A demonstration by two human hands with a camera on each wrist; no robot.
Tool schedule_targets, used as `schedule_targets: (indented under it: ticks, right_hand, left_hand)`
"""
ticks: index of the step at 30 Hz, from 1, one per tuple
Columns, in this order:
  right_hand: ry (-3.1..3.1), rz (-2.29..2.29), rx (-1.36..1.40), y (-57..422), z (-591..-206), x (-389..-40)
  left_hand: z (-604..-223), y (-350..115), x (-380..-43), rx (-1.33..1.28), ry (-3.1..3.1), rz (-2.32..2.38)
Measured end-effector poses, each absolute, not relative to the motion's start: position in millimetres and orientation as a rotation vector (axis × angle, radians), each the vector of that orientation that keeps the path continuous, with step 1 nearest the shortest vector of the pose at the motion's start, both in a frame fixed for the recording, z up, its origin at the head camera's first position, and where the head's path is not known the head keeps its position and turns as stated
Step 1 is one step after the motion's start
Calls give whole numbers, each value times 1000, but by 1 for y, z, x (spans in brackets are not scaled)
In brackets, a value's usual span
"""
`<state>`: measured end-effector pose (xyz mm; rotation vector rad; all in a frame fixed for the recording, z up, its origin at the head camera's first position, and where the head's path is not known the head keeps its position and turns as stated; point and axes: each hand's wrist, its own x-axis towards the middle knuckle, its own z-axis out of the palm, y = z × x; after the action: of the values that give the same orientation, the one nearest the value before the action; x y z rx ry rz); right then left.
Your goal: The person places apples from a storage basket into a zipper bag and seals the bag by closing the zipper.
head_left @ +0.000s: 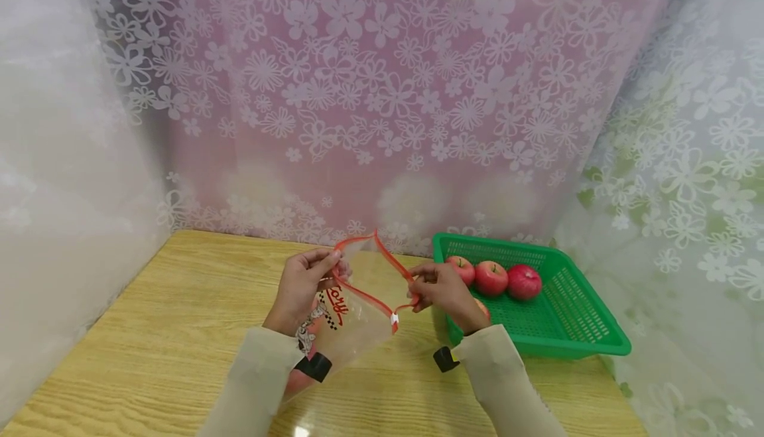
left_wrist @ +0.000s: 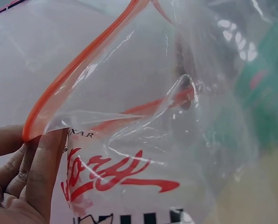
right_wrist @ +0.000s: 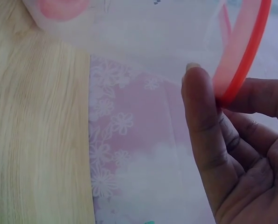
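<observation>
A clear zip bag (head_left: 373,327) with an orange-red zip edge and red lettering is held above the table, its mouth spread wide. My left hand (head_left: 304,284) pinches one side of the rim between thumb and fingers. On the opposite side, my right hand (head_left: 444,291) pinches the rim, seen closely in the right wrist view, where the orange edge (right_wrist: 251,60) passes between thumb and finger. A white slider (head_left: 394,319) sits at the near corner of the zip. Low in the bag shows a rounded pinkish-red thing (right_wrist: 64,8), blurred through the plastic.
A green plastic basket (head_left: 587,291) stands at the right of the wooden table (head_left: 197,311). Several red apples (head_left: 491,278) lie along its left and back, one partly behind my right wrist. Flowered curtains (head_left: 382,92) enclose the back and sides.
</observation>
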<state>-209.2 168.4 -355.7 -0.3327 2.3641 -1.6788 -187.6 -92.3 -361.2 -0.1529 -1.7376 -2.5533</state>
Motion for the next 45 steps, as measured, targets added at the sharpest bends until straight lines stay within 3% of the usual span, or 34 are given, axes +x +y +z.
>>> schedule_targets:
  ticks: [45]
  right_hand:
    - [2474, -1663, -293, 205, -363, -213]
  left_hand:
    - [-372, -83, -190, -161, -1776, -2532]
